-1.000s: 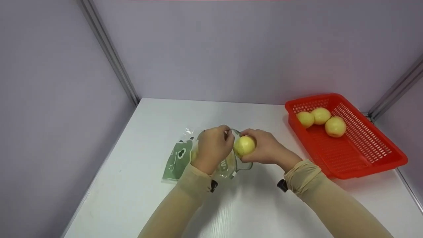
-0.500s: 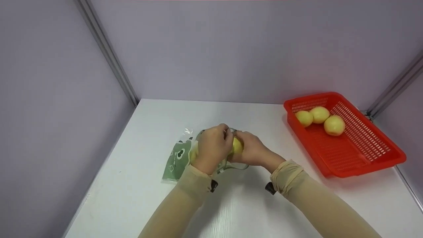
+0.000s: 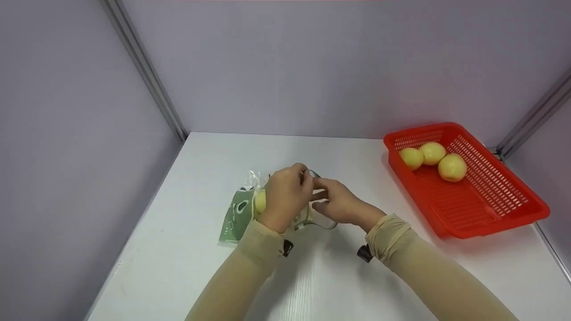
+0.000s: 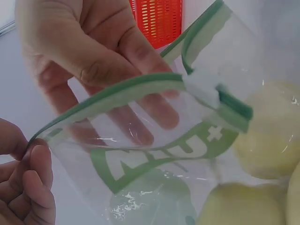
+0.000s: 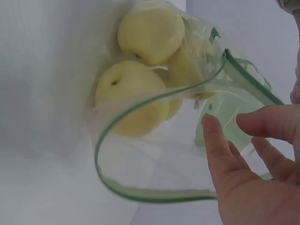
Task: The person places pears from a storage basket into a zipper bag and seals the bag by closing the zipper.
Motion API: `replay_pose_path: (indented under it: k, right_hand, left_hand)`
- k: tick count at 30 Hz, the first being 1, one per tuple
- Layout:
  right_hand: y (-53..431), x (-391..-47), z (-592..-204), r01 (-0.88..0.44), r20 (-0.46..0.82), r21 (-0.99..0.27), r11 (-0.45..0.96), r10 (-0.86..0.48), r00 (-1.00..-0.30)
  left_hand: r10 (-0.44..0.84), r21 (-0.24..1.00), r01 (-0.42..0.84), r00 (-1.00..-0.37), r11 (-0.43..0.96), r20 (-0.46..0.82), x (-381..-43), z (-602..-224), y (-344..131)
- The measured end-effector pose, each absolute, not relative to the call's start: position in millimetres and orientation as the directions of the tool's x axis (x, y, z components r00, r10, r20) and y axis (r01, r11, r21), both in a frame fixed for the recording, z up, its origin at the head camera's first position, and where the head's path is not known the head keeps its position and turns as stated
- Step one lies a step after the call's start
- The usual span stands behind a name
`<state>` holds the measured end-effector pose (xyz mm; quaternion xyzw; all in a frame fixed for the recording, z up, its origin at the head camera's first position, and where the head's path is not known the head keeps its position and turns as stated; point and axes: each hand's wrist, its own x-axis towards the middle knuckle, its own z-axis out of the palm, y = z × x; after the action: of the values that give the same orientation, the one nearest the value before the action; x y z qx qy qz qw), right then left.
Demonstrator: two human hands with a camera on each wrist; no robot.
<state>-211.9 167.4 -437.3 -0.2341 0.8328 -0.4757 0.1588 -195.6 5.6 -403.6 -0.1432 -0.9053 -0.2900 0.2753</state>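
Observation:
A clear zip bag (image 3: 238,220) with a green printed pattern lies on the white table, its mouth spread open toward the right. My left hand (image 3: 285,194) pinches the green-edged rim of the bag between thumb and fingers, as the left wrist view shows. Several pale yellow apples (image 5: 133,93) sit inside the bag. My right hand (image 3: 341,205) is at the bag's mouth with its fingers extended, holding nothing. In the left wrist view, some right fingers show through the clear film. A whitish slider (image 4: 201,89) sits on the green zip strip (image 4: 112,89).
A red plastic basket (image 3: 428,209) stands on the table at the right, with three yellow apples (image 3: 452,168) in its far part. Grey panels (image 3: 285,67) enclose the table at the back and sides.
My right hand has carried an apple leftward into the bag's mouth and let it go. Its fingers now show apart. My left hand stays at the bag's rim.

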Motion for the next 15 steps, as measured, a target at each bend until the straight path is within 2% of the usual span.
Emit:
replay_pose_path:
  k: [9,15]
  right_hand:
    - [199,-220,-429,-0.24,-0.039,-0.811,0.533,-0.459,-0.887]
    - [224,-230,-420,-0.249,-0.04,-0.751,0.612,-0.418,-0.908]
  left_hand:
    - [0.109,0.382,0.407,-0.79,0.83,0.604,-199,-405,8]
    - [0.101,0.404,0.404,-0.799,0.821,0.593,-200,-405,8]
